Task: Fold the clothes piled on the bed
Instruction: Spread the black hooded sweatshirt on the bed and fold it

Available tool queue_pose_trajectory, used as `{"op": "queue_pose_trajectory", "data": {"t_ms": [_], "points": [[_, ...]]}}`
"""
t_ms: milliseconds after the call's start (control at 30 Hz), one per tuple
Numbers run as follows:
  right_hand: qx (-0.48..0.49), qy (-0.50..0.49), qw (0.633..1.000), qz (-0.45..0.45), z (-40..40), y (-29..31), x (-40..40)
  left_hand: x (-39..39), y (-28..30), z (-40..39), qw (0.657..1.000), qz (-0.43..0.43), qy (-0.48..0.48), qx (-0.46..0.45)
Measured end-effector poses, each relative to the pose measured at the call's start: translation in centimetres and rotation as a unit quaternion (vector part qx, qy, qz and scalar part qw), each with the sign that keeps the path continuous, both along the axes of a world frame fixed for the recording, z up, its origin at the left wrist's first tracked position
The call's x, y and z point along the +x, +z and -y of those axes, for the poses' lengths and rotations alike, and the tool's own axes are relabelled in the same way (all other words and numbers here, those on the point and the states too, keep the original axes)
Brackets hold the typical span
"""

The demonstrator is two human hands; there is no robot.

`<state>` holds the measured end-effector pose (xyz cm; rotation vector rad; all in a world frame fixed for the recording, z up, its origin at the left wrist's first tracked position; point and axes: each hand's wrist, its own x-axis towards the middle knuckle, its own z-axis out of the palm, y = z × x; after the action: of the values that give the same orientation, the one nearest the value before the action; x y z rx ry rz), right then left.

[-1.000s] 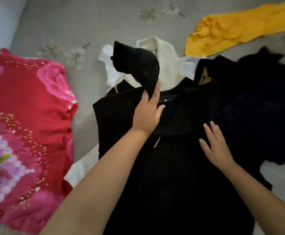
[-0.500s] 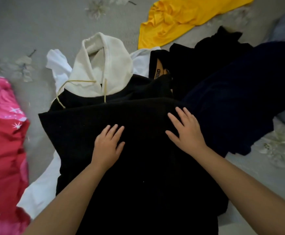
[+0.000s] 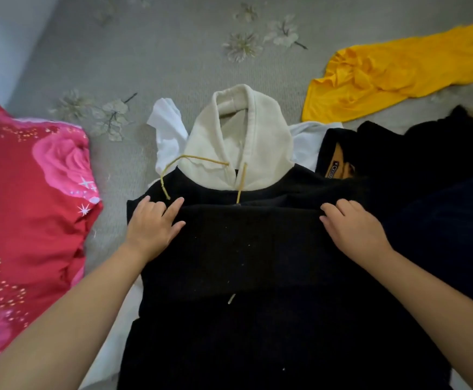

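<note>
black knit garment (image 3: 257, 263) spread across the centre and lower middle of the frame, on top of the pile on the bed (image 3: 173, 57). left hand (image 3: 152, 223) at the garment's upper left corner, grip closed on the folded top edge, fingers curled into the cloth. right hand (image 3: 353, 226) at the upper right of the same edge, fingertips tucked under the fold, gripping it too. cream hood (image 3: 238, 142) with yellow drawstrings (image 3: 201, 161) poking out just above the black edge, centre of frame, white cloth (image 3: 167, 130) showing beneath it on both sides. more dark clothes (image 3: 440, 192) heaped at right, touching the black garment. yellow garment (image 3: 384, 77) lying apart at upper right. red and pink floral fabric (image 3: 27, 192) along the left edge.
</note>
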<state>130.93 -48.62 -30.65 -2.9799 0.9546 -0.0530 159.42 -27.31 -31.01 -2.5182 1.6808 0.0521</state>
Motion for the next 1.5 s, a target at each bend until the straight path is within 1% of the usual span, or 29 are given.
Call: {"op": "queue_pose_trajectory", "data": {"t_ms": [67, 167, 233, 267, 300, 333, 400, 433, 533, 567, 600, 633, 667, 700, 733, 767, 800, 867, 933, 1000, 1133, 1267, 1367, 1433, 1500], "points": [[-0.025, -0.002, 1.000, -0.002, 0.6, 0.3, 1.0, 1.4, 1.0, 0.1, 0.999, -0.012, -0.017, -0.026], [-0.014, -0.049, 0.997, -0.058, 1.0, 0.1, 2.7, 3.0, 0.6, -0.9, 0.999, 0.034, 0.008, -0.002], [0.008, -0.063, 0.993, -0.104, 0.8, -1.6, 3.0, 3.2, -0.7, -1.3, 0.999, 0.038, 0.020, 0.032], [0.024, -0.070, 0.989, -0.128, 0.5, -2.6, 3.0, 3.1, -1.4, -1.2, 0.997, 0.028, 0.040, 0.062], [0.054, -0.079, 0.984, -0.152, 0.3, -3.5, 2.9, 2.8, -2.1, -1.3, 0.991, 0.016, 0.078, 0.110], [0.080, -0.089, 0.979, -0.165, 0.3, -4.4, 2.7, 2.5, -2.8, -1.2, 0.983, 0.018, 0.105, 0.151], [0.093, -0.106, 0.976, -0.165, 0.6, -5.8, 2.6, 2.1, -3.6, -0.5, 0.968, 0.018, 0.124, 0.218], [0.089, -0.112, 0.976, -0.166, 1.0, -6.0, 2.8, 2.1, -4.1, -0.2, 0.964, 0.008, 0.132, 0.229], [0.119, -0.119, 0.965, -0.199, 1.2, -5.5, 3.1, 2.8, -3.7, 0.0, 0.957, -0.016, 0.133, 0.258], [0.132, -0.125, 0.964, -0.194, 1.1, -5.1, 3.3, 3.0, -3.5, -0.1, 0.967, -0.013, 0.121, 0.223], [0.145, -0.128, 0.965, -0.175, 1.2, -4.7, 3.6, 3.1, -3.2, -0.3, 0.984, 0.001, 0.100, 0.145], [0.149, -0.119, 0.972, -0.139, 1.4, -4.2, 4.1, 2.9, -3.0, -0.5, 0.995, -0.007, 0.078, 0.056], [0.151, -0.096, 0.979, -0.094, 1.7, -3.5, 4.9, 2.7, -3.0, -0.6, 0.998, -0.023, 0.052, -0.024], [0.147, -0.070, 0.986, -0.038, 2.2, -3.0, 5.9, 2.6, -3.0, -0.4, 0.995, -0.035, 0.042, -0.080], [0.138, -0.048, 0.989, 0.014, 2.9, -2.6, 7.2, 2.6, -3.0, 0.4, 0.992, -0.047, 0.040, -0.109], [0.138, -0.040, 0.988, 0.048, 3.7, -2.1, 8.6, 2.5, -3.2, 1.6, 0.989, -0.061, 0.047, -0.130], [0.146, -0.043, 0.986, 0.067, 4.7, -1.6, 10.4, 2.4, -3.3, 3.1, 0.985, -0.075, 0.059, -0.142], [0.196, -0.073, 0.973, 0.093, 6.7, -0.6, 13.8, 2.3, -4.3, 6.1, 0.981, -0.103, 0.074, -0.150], [0.220, -0.095, 0.962, 0.130, 8.5, -0.2, 16.5, 2.2, -5.2, 8.2, 0.978, -0.124, 0.095, -0.136], [0.223, -0.099, 0.959, 0.145, 9.9, -0.1, 18.5, 2.5, -6.4, 9.0, 0.979, -0.125, 0.112, -0.119], [0.219, -0.128, 0.962, 0.098, 12.6, -1.6, 21.6, 3.0, -8.6, 9.2, 0.983, -0.103, 0.117, -0.101], [0.259, -0.187, 0.945, 0.069, 15.3, -3.8, 25.1, 3.4, -10.0, 9.6, 0.983, -0.080, 0.108, -0.122], [0.315, -0.240, 0.915, 0.079, 16.3, -5.4, 27.1, 3.6, -10.4, 9.7, 0.980, -0.091, 0.110, -0.142], [0.337, -0.243, 0.904, 0.098, 16.2, -6.3, 27.9, 3.6, -10.5, 9.8, 0.978, -0.101, 0.113, -0.139], [0.350, -0.224, 0.903, 0.113, 15.9, -6.7, 28.4, 3.8, -10.5, 9.9, 0.979, -0.106, 0.111, -0.137]]}}
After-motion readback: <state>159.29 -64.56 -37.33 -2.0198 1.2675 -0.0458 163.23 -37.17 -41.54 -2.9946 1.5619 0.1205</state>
